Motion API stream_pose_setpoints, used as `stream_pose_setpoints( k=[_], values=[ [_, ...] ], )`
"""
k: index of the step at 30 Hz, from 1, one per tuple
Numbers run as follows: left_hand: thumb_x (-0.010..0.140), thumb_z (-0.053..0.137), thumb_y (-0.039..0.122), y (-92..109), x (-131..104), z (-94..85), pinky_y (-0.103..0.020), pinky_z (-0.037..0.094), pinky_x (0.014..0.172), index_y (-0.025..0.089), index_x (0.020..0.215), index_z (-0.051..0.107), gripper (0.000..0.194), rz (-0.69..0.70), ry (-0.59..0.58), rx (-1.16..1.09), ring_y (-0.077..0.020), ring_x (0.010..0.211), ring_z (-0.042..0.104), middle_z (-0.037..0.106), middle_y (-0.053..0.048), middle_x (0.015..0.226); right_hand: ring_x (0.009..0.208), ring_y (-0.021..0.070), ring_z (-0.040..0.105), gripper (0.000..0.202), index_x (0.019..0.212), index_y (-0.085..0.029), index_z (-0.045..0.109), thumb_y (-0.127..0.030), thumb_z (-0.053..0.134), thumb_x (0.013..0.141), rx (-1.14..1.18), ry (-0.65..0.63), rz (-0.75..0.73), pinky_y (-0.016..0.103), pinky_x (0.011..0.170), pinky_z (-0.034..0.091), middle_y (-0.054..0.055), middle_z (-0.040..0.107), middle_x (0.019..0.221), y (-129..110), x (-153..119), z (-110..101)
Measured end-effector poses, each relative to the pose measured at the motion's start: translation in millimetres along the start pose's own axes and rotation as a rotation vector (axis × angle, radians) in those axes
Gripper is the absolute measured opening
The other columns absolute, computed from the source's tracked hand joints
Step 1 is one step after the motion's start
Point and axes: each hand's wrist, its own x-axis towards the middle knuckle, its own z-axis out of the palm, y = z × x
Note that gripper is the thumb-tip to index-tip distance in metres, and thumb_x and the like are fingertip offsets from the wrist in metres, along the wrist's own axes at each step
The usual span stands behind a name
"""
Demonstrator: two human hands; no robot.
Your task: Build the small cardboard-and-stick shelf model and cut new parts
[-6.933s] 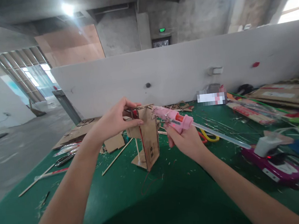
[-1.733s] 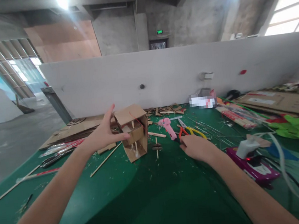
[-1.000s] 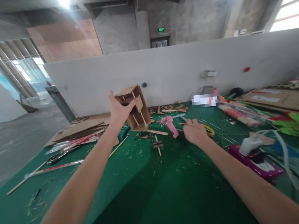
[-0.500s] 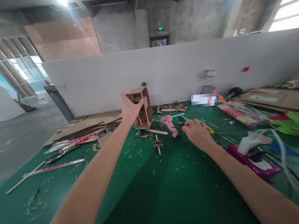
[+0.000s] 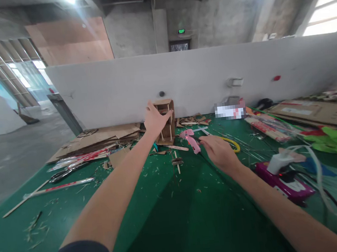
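My left hand (image 5: pixel 155 121) grips a small cardboard box frame (image 5: pixel 166 132) by its upper part, thumb across the front and fingers behind the left side. The frame stands upright, open at the front, with thin sticks as uprights inside. My right hand (image 5: pixel 218 149) is closed, with its fingertips just right of a pink glue gun (image 5: pixel 192 142) that lies on the green table (image 5: pixel 178 217). Whatever these fingers hold, if anything, is hidden. Below the glue gun lies a small piece with a crossed wooden stick (image 5: pixel 177 162). Yellow-handled scissors (image 5: pixel 235 145) lie partly behind my right hand.
Flat cardboard sheets (image 5: pixel 97 138) and wrapped sticks (image 5: pixel 63 187) lie at the left. A purple power strip (image 5: pixel 292 189) with plugs and cords sits at the right. Scraps litter the table, and a white partition (image 5: pixel 107 92) stands behind it.
The cardboard frame has shifted right with my left hand. My right hand has moved left, closer to the glue gun, and more of the yellow handle shows.
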Motion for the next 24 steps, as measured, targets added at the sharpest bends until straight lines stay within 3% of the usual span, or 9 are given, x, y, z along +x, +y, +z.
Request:
stream_pose_setpoints(
  k=[5,8,9,10,12,14,16,19,24],
  values=[
    [0.069,0.065,0.064,-1,-6,-2.8,-0.055,0.042,0.095,0.013,0.143,0.022,0.100,-0.035,-0.007,0.023,-0.0443,0.126,0.043,0.038,-0.028,0.136,0.083,0.0173,0.066,0.034,0.106,-0.020,0.062,-0.030,0.031,0.100,0.086,-0.298,0.001,0.026,0.066,0.046,0.008,0.071,0.097,-29,-5,1],
    [0.076,0.062,0.057,-2,-24,-19.0,-0.052,0.041,0.097,0.013,0.140,0.027,0.085,0.100,0.108,0.024,-0.0408,0.130,0.037,0.033,-0.027,0.139,0.083,0.0166,0.066,0.033,0.100,-0.020,0.063,-0.031,0.032,0.100,0.090,-0.476,0.032,0.026,0.068,0.044,0.005,0.071,0.094,-35,-13,4],
    [0.081,0.059,0.049,-3,-33,-25.8,-0.048,0.041,0.098,0.014,0.138,0.031,0.073,0.194,0.117,0.004,-0.0357,0.127,0.042,0.039,-0.024,0.136,0.082,0.0164,0.066,0.033,0.097,-0.020,0.064,-0.032,0.033,0.100,0.086,-0.533,0.042,0.026,0.068,0.043,0.004,0.071,0.092,-36,-14,4],
    [0.085,0.054,0.041,-4,-42,-32.5,-0.043,0.043,0.096,0.015,0.134,0.036,0.058,0.293,0.059,-0.029,-0.0298,0.118,0.051,0.049,-0.019,0.126,0.081,0.0163,0.066,0.033,0.094,-0.021,0.064,-0.033,0.034,0.099,0.076,-0.581,0.048,0.026,0.068,0.042,0.004,0.071,0.090,-36,-15,4],
    [0.091,0.043,0.032,-8,-61,-43.9,-0.034,0.048,0.081,0.017,0.118,0.051,0.032,0.415,-0.255,-0.083,-0.0203,0.088,0.061,0.062,-0.009,0.098,0.078,0.0166,0.066,0.035,0.087,-0.021,0.064,-0.036,0.035,0.099,0.042,-0.650,0.047,0.026,0.065,0.040,0.003,0.071,0.085,-36,-16,4],
    [0.091,0.042,0.033,-14,-76,-49.6,-0.029,0.048,0.068,0.017,0.103,0.060,0.027,0.361,-0.590,-0.071,-0.0177,0.073,0.060,0.065,-0.006,0.085,0.075,0.0166,0.065,0.037,0.081,-0.021,0.062,-0.037,0.034,0.099,0.002,-0.699,0.043,0.027,0.061,0.037,0.002,0.070,0.080,-37,-15,1],
    [0.089,0.045,0.039,-20,-86,-48.5,-0.028,0.046,0.065,0.018,0.112,0.060,0.034,0.298,-0.803,-0.055,-0.0180,0.074,0.061,0.067,-0.007,0.092,0.072,0.0168,0.065,0.039,0.077,-0.021,0.061,-0.039,0.034,0.099,-0.032,-0.739,0.036,0.027,0.058,0.034,0.001,0.069,0.077,-38,-14,-1],
    [0.086,0.048,0.048,-29,-96,-37.7,-0.027,0.046,0.066,0.021,0.122,0.057,0.046,0.260,-0.884,-0.095,-0.0193,0.082,0.063,0.066,-0.008,0.105,0.072,0.0175,0.065,0.038,0.080,-0.021,0.061,-0.039,0.034,0.100,-0.067,-0.750,0.032,0.028,0.057,0.032,0.001,0.069,0.079,-40,-15,-2],
    [0.079,0.059,0.046,-36,-102,-25.5,-0.027,0.046,0.065,0.019,0.093,0.066,0.031,0.259,-0.880,-0.152,-0.0184,0.078,0.062,0.069,-0.004,0.092,0.070,0.0177,0.064,0.035,0.088,-0.021,0.061,-0.044,0.036,0.098,-0.042,-0.755,-0.027,0.027,0.054,0.031,0.001,0.068,0.080,-49,-17,-5]
  ],
)
